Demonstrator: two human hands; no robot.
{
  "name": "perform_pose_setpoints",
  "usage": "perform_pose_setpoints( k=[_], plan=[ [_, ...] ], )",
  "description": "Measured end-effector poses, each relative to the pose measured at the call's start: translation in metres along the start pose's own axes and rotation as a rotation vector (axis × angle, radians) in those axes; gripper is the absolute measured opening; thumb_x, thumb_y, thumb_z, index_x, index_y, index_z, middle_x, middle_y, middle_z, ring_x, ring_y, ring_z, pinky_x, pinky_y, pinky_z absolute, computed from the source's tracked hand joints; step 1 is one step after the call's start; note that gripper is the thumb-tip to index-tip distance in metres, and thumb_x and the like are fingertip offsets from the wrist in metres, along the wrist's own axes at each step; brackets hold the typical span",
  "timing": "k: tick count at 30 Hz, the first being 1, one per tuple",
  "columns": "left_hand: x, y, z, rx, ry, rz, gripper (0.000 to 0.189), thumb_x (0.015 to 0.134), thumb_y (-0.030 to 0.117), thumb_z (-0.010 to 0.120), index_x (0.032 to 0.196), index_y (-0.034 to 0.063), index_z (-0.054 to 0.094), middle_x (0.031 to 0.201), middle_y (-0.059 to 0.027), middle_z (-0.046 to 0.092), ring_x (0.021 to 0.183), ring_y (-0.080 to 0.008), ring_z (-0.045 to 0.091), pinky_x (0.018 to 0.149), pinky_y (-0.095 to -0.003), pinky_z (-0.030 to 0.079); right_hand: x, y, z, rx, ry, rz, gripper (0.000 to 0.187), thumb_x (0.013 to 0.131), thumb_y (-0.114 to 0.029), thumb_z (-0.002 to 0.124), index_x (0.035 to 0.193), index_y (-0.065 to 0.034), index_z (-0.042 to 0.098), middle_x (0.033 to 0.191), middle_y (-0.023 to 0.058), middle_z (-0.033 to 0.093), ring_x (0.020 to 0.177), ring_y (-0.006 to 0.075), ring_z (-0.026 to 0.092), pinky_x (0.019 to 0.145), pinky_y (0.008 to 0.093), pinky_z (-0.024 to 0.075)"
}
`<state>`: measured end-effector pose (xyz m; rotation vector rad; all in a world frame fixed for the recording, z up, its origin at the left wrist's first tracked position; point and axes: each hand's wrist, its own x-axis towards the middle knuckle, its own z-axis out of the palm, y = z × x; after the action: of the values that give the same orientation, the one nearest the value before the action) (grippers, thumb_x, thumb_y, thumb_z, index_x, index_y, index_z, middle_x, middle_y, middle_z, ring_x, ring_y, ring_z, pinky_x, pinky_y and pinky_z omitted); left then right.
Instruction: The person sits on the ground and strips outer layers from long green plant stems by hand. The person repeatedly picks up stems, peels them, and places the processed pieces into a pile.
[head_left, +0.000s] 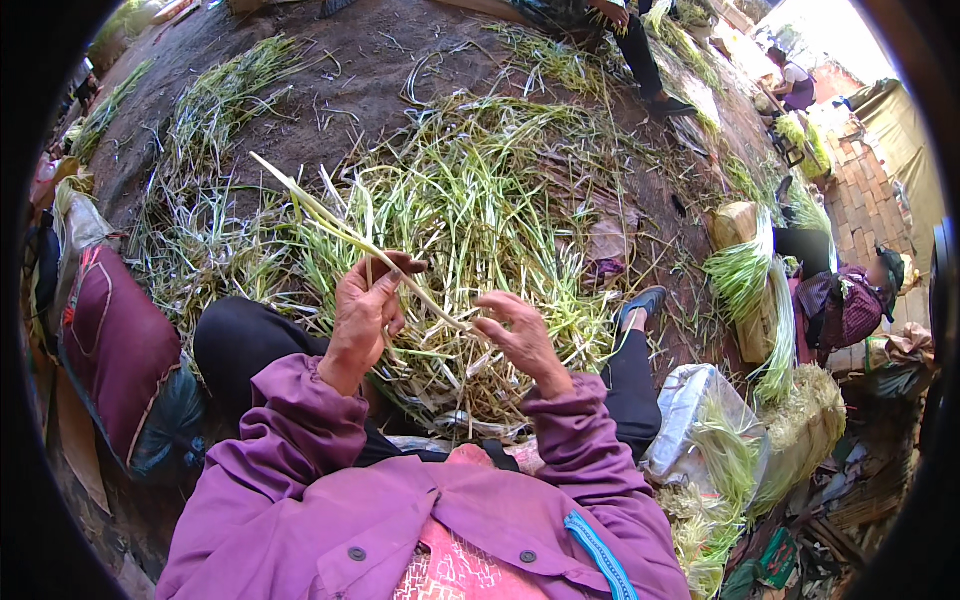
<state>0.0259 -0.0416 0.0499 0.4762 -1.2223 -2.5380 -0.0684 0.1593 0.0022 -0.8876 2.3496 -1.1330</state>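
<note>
A long, pale green plant stalk (337, 229) slants across the front of my body, its leafy end pointing up and left. My left hand (363, 315) holds it around the middle between thumb and fingers. At the stalk's lower tip is my right hand (519, 334), with thumb and forefinger bent towards it; I cannot tell if they pinch it. Beneath both hands spreads a big heap of loose green and straw-coloured stalks (465, 202), lying between my outstretched legs.
Left of my knee leans a maroon cushion-like bundle (124, 337). To my right are a plastic bag (679, 412) and bundled pale stalks (799, 427). A co-worker in a checked top (851, 304) sits beyond. Another person's leg (641, 56) extends at the top.
</note>
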Motion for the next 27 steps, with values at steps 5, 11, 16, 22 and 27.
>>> perform_pose_setpoints(
  k=[5, 11, 16, 22, 27],
  plan=[
    [0.015, 0.014, -0.010, -0.088, 0.135, 0.094, 0.014, 0.086, 0.010, 0.047, 0.097, 0.0049, 0.054, 0.091, -0.0115, 0.062, 0.034, -0.0001, 0.027, 0.030, -0.0155, 0.030, 0.001, -0.018, 0.040, 0.433, -0.254, 0.022, 0.024, 0.083, -0.024, 0.055, 0.095, -0.0035, 0.059, 0.085, 0.0076, 0.061, 0.080, 0.0143, 0.055, 0.070, 0.0278, 0.0446],
    [-0.010, -0.021, -0.004, -0.059, 0.125, -0.265, 0.018, 0.087, 0.022, 0.049, 0.093, 0.0062, 0.053, 0.077, -0.0103, 0.062, 0.034, -0.0013, 0.031, 0.030, -0.0166, 0.027, -0.007, -0.048, 0.045, 0.796, -0.311, 0.133, 0.031, 0.089, -0.026, 0.045, 0.085, 0.0005, 0.059, 0.063, -0.0007, 0.052, 0.056, 0.0063, 0.049, 0.052, 0.0204, 0.0391],
    [-0.001, -0.012, -0.009, -0.109, 0.218, -0.145, 0.013, 0.087, 0.020, 0.049, 0.085, 0.0078, 0.052, 0.074, -0.0100, 0.062, 0.036, -0.0047, 0.041, 0.032, -0.0177, 0.029, -0.023, -0.059, 0.029, 0.606, -0.136, 0.144, 0.052, 0.092, -0.038, 0.023, 0.081, -0.0044, 0.061, 0.059, -0.0007, 0.048, 0.047, 0.0069, 0.036, 0.043, 0.0206, 0.0292],
    [0.012, 0.008, -0.029, -0.076, 0.284, 0.054, 0.012, 0.086, 0.017, 0.049, 0.079, 0.0083, 0.051, 0.075, -0.0116, 0.061, 0.034, -0.0024, 0.032, 0.030, -0.0167, 0.026, -0.100, 0.021, 0.023, 0.024, -0.305, 0.181, 0.036, 0.084, -0.029, 0.042, 0.063, -0.0017, 0.052, 0.056, 0.0081, 0.051, 0.050, 0.0182, 0.049, 0.048, 0.0319, 0.0392],
    [0.011, 0.013, -0.030, -0.040, 0.353, 0.097, 0.010, 0.088, 0.017, 0.047, 0.081, 0.0094, 0.049, 0.074, -0.0096, 0.061, 0.034, -0.0017, 0.028, 0.031, -0.0166, 0.025, -0.107, 0.015, 0.002, -0.093, -0.291, 0.159, 0.020, 0.077, -0.025, 0.056, 0.085, -0.0075, 0.063, 0.079, 0.0158, 0.059, 0.077, 0.0319, 0.057, 0.066, 0.0389, 0.0446]
  ],
)
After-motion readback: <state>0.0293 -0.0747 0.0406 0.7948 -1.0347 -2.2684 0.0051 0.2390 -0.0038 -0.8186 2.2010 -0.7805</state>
